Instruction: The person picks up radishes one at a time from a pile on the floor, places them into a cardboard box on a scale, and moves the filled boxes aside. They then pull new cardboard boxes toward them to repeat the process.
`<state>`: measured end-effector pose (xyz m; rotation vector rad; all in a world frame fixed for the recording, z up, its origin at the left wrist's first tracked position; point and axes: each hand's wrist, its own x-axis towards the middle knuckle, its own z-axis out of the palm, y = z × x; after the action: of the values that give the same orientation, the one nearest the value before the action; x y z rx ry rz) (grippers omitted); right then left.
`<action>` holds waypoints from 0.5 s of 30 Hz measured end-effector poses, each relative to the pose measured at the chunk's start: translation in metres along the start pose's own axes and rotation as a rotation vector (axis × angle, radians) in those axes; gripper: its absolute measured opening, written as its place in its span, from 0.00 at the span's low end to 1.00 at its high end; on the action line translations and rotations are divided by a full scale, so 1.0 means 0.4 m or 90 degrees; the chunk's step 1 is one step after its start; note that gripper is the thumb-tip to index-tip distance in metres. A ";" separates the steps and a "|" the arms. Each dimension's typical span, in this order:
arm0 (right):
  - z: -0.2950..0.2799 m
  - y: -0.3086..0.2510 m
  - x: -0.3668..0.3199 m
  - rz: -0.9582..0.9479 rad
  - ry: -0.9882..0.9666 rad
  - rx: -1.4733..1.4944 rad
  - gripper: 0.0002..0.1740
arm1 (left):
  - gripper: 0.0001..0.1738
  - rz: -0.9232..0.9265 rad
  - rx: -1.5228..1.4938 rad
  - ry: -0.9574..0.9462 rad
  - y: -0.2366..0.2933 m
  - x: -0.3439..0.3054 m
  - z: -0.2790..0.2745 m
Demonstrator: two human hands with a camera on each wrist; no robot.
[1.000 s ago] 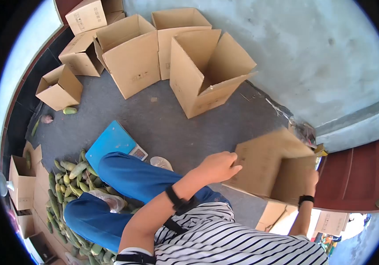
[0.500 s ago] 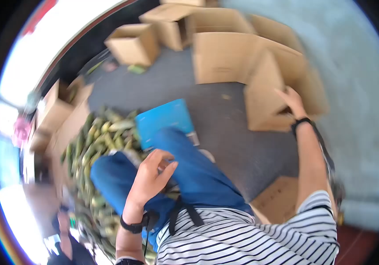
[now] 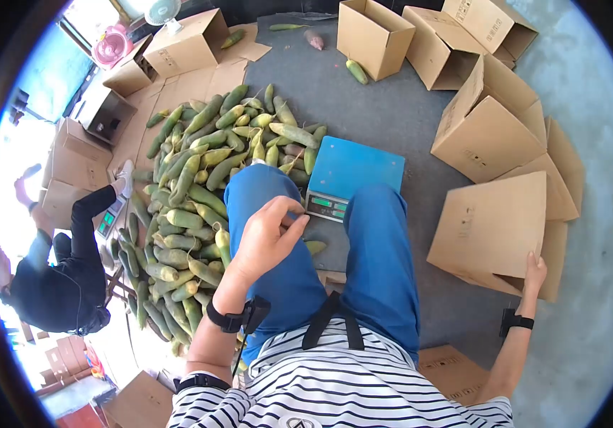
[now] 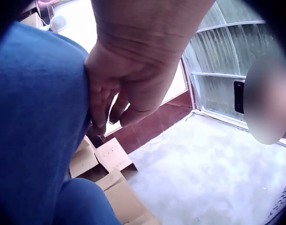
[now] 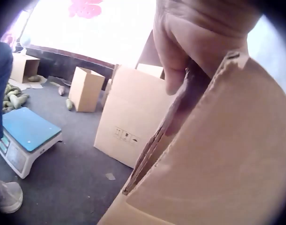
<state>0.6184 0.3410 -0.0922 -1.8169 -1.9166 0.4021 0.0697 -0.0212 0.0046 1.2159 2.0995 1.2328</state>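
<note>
My right hand [image 3: 535,274] grips the edge of an open cardboard box [image 3: 488,221] at the right. In the right wrist view its fingers hook over the rim and the doubled cardboard edge runs beneath them. My left hand [image 3: 267,239] hovers over my left thigh, fingers loosely curled with nothing in them. In the left wrist view that hand is beside the blue trouser leg [image 4: 40,93]. A blue-topped digital scale [image 3: 356,167] stands on the floor before my knees, its display lit green. Left of it lies a large heap of green radishes [image 3: 192,171].
More open boxes [image 3: 492,118] line the wall at right, and another box [image 3: 453,371] lies by my right hip. A single radish [image 3: 356,71] and a pinkish one [image 3: 313,39] lie at the back. Another person [image 3: 57,285] sits at far left.
My view has turned left. My right hand has gone from a box by the red door to the box near the wall and now grips its edge. The left hand has come over my thigh.
</note>
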 end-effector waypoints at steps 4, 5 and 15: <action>-0.088 -0.106 -0.024 0.038 0.023 0.160 0.20 | 0.07 0.047 0.010 0.000 -0.012 -0.017 -0.003; -0.116 -0.168 -0.043 0.032 0.037 0.248 0.20 | 0.07 0.053 0.015 0.004 -0.015 -0.020 -0.005; -0.129 -0.643 -0.142 -0.198 0.029 0.211 0.15 | 0.07 0.053 0.014 0.013 -0.023 -0.025 -0.006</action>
<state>0.4262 0.2581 0.0761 -1.2841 -1.9266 0.5293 0.0689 -0.0327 -0.0026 1.3183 2.1008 1.2663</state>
